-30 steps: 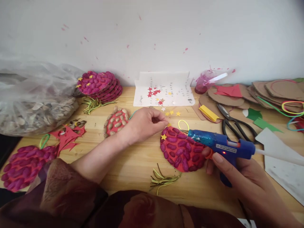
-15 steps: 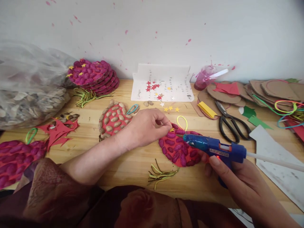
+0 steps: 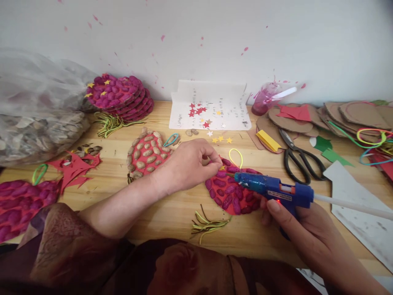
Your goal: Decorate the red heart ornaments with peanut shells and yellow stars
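1. The right hand, nearest the camera, is wrapped around the grip of a blue glue gun, with the thumb along its side and a red lamp lit.
2. Loose green and yellow strips lie on the table, just in front of the disc.
3. The red disc, covered in purple peanuts, lies flat between the two hands. The gun's long axis runs right to left, and its nozzle is over the disc's upper edge.
4. The left hand comes in from the left, its fingertips pinched on what looks like a small yellow star. It is at that same edge, almost touching the nozzle. Both hands are equally near.
5. A yellow loop sticks out from the disc's far rim.
6. Further back are a disc of plain peanuts on the left and scissors on the right.
7. A paper sheet by the wall carries red stars.
8. The pink cup holds a white stick.
9. The clear bag at far left is full of shells.
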Demonstrator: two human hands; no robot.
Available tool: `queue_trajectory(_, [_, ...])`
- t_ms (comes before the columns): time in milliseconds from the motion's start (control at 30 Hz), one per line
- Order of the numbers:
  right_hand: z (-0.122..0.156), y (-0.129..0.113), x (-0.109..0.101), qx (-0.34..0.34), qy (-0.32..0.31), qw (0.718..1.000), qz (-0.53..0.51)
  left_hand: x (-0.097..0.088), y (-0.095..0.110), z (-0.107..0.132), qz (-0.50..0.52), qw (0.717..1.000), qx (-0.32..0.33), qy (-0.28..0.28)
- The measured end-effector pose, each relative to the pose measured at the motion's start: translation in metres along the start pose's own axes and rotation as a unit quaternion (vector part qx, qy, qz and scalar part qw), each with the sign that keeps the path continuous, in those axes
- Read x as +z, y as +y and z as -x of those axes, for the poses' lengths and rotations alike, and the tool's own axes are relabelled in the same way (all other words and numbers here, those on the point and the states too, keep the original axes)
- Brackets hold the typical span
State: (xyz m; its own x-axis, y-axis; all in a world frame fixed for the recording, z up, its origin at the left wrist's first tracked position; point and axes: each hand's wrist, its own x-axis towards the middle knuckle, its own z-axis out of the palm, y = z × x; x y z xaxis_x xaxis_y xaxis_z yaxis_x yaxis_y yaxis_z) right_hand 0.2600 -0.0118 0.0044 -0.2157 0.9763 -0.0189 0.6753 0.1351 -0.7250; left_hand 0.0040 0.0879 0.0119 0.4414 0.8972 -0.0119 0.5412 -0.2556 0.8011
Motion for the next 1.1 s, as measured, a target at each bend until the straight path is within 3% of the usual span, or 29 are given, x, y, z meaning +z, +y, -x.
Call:
queue_trajectory(467, [-0.0005, -0.0033, -0.0001, 0.021, 0.009, 1.0, 0.02, 0.0024, -0.0012, 0.0008, -0.022, 0.999, 0.02, 0.015])
queue_trajectory(1100, [0.0041, 0.0011, -0.0041, 0.051, -0.026, 0.998, 0.026, 0.0048, 0.0004, 0.0001, -0.041, 0.999, 0.008, 0.013])
